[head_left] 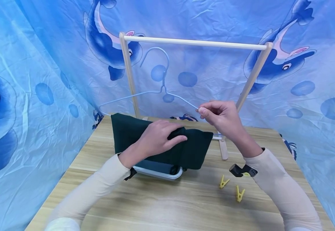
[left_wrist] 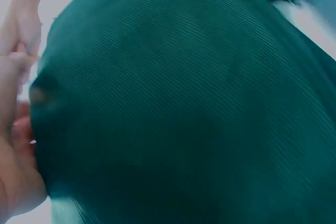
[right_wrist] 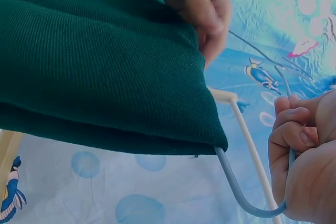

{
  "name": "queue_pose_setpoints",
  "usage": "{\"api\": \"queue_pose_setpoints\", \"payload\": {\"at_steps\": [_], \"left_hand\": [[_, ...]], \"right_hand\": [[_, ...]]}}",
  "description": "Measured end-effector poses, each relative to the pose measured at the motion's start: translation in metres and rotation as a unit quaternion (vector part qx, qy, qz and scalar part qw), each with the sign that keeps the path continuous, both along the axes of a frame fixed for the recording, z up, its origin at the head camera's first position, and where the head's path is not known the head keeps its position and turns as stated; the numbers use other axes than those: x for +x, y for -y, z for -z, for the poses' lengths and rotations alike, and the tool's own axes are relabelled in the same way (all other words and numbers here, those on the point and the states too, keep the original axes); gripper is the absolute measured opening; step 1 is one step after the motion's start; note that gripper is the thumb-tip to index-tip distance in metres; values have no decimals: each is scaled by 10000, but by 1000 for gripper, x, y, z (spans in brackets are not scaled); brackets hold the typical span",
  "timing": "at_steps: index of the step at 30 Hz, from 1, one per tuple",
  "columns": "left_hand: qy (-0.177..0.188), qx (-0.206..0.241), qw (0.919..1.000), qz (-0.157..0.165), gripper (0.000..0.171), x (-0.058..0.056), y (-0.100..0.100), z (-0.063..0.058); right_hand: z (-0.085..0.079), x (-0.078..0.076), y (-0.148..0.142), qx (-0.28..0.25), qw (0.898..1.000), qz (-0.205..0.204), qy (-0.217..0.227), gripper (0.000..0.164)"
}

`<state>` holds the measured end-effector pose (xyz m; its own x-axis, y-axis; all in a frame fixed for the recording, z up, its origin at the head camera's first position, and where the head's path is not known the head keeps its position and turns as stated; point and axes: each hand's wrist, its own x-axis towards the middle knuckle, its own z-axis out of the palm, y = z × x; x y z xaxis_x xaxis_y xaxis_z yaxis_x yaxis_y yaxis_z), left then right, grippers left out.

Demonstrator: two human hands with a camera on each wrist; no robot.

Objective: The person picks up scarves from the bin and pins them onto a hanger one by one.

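A folded dark green scarf (head_left: 196, 149), ribbed and fringed, hangs over the lower bar of a light blue wire hanger (head_left: 132, 95). My left hand (head_left: 158, 136) lies over the scarf's upper fold and grips it near the middle, thumb toward the front. Just left of the scarf's edge in the left wrist view, fingers (left_wrist: 23, 135) show beside the fabric. With thumb and fingers, my right hand (head_left: 222, 117) pinches the hanger's right shoulder. The right wrist view shows the hanger's bent corner (right_wrist: 257, 212) coming out of the scarf's end (right_wrist: 218, 135).
Behind the hanger stands a rack with a white rail (head_left: 194, 41) and wooden posts. A white-rimmed tray (head_left: 158, 174) sits under the scarf. Two yellow clothespins (head_left: 223, 182) lie on the wooden table (head_left: 161, 208) at the right. Blue dolphin-print curtains (head_left: 8, 96) surround the table.
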<state>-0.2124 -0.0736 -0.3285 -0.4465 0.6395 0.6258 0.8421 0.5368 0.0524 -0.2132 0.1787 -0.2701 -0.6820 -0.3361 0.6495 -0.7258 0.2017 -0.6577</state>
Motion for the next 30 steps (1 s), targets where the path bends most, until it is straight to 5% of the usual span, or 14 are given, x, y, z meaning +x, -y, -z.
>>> {"api": "queue_pose_setpoints", "payload": {"at_steps": [6,16,30], "left_hand": [[295,-335,9989,-123,27,-5,-10,-9],[442,-564,9969,-311,27,-4,-11,-15],[193,-529,9984,-65,24,-5,-31,-14]], "right_hand": [[-2,-1,0,-38,9999,-78,-102,12],[-5,-3,1,31,9998,-105,-180,13],[-4,-5,8,49,9997,-205,-149,12]]}}
